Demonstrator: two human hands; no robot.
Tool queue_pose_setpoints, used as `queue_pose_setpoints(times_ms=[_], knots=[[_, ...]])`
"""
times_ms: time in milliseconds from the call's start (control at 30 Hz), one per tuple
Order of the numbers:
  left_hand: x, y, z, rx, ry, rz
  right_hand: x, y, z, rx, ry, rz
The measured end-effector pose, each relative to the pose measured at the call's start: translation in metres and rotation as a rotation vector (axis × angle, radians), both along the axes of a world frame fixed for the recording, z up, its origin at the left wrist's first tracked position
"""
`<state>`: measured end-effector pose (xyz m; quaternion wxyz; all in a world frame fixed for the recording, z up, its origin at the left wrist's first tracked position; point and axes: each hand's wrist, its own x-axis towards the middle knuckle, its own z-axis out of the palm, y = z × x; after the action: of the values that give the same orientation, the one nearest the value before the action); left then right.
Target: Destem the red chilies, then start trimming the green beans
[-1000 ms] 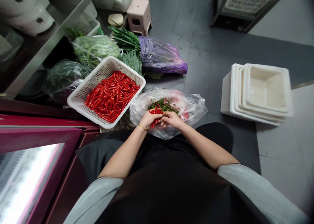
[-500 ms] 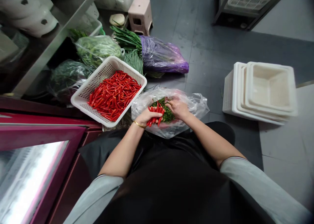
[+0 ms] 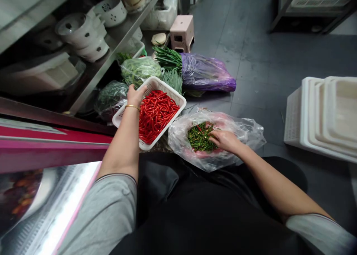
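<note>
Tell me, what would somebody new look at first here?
Probably the bright red chillies, heaped in the white basket left of centre. Then maybe the purple bag beyond, with green leaves poking out, or the clear bag of green stems under the right hand.

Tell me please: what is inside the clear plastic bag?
Inside the plastic bag are green chili stems, with some red. The right hand covers part; the bottom is hidden.

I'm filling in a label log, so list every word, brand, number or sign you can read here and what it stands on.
None: no text can be read.
The clear plastic bag, white chili basket, purple bag and stacked white baskets show no legible lettering; any small print would be too fine to read.
</note>
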<state>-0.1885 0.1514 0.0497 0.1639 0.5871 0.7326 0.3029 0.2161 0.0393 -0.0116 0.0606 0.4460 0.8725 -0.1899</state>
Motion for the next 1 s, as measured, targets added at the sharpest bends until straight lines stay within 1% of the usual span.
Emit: queue_pose_setpoints(times_ms=[33, 67, 100, 133, 167, 233, 267, 300, 333, 367, 433, 500, 567, 600, 633, 667, 733, 800, 867, 900, 1000], knots=[[0.012, -0.011, 0.003, 0.005, -0.047, 0.036, -0.002, 0.002, -0.002, 0.013, 0.010, -0.023], [0.031, -0.026, 0.003, -0.004, -0.109, 0.045, -0.006, 0.005, -0.006, 0.033, 0.022, -0.047], [0.054, -0.043, 0.002, -0.005, -0.183, -0.003, -0.011, 0.006, -0.010, 0.057, 0.036, -0.056], [0.079, -0.062, -0.002, 0.004, -0.194, -0.163, -0.018, 0.008, -0.015, 0.085, 0.055, -0.033], [0.106, -0.080, -0.007, -0.009, -0.148, -0.344, -0.025, 0.009, -0.021, 0.117, 0.079, 0.019], [0.150, -0.109, -0.023, -0.108, 0.013, -0.651, -0.034, 0.009, -0.033, 0.164, 0.114, 0.194], [0.166, -0.119, -0.032, -0.163, 0.129, -0.759, -0.035, 0.009, -0.038, 0.173, 0.110, 0.279], [0.175, -0.126, -0.041, -0.211, 0.252, -0.824, -0.031, 0.009, -0.043, 0.176, 0.092, 0.334], [0.179, -0.128, -0.050, -0.250, 0.370, -0.847, -0.024, 0.008, -0.047, 0.172, 0.067, 0.358], [0.178, -0.128, -0.056, -0.278, 0.472, -0.837, -0.013, 0.008, -0.049, 0.163, 0.040, 0.364], [0.166, -0.124, -0.064, -0.317, 0.602, -0.759, 0.016, 0.007, -0.049, 0.135, -0.009, 0.366], [0.151, -0.119, -0.063, -0.335, 0.647, -0.672, 0.043, 0.006, -0.043, 0.107, -0.058, 0.372], [0.145, -0.116, -0.058, -0.315, 0.655, -0.600, 0.058, 0.008, -0.033, 0.082, -0.137, 0.352], [0.146, -0.115, -0.056, -0.296, 0.646, -0.585, 0.058, 0.010, -0.027, 0.074, -0.187, 0.317], [0.151, -0.114, -0.056, -0.278, 0.625, -0.596, 0.054, 0.012, -0.021, 0.065, -0.232, 0.266], [0.157, -0.114, -0.056, -0.267, 0.593, -0.635, 0.046, 0.015, -0.016, 0.056, -0.262, 0.206], [0.174, -0.111, -0.059, -0.273, 0.515, -0.740, 0.022, 0.023, -0.009, 0.048, -0.263, 0.081], [0.190, -0.107, -0.065, -0.300, 0.461, -0.794, -0.003, 0.029, -0.009, 0.037, -0.251, -0.005], [0.200, -0.103, -0.070, -0.312, 0.439, -0.754, -0.017, 0.033, -0.014, 0.016, -0.290, -0.051], [0.203, -0.103, -0.071, -0.305, 0.426, -0.720, -0.018, 0.033, -0.017, 0.002, -0.311, -0.068], [0.207, -0.107, -0.069, -0.241, 0.360, -0.643, -0.004, 0.027, -0.023, -0.009, -0.298, -0.087]])
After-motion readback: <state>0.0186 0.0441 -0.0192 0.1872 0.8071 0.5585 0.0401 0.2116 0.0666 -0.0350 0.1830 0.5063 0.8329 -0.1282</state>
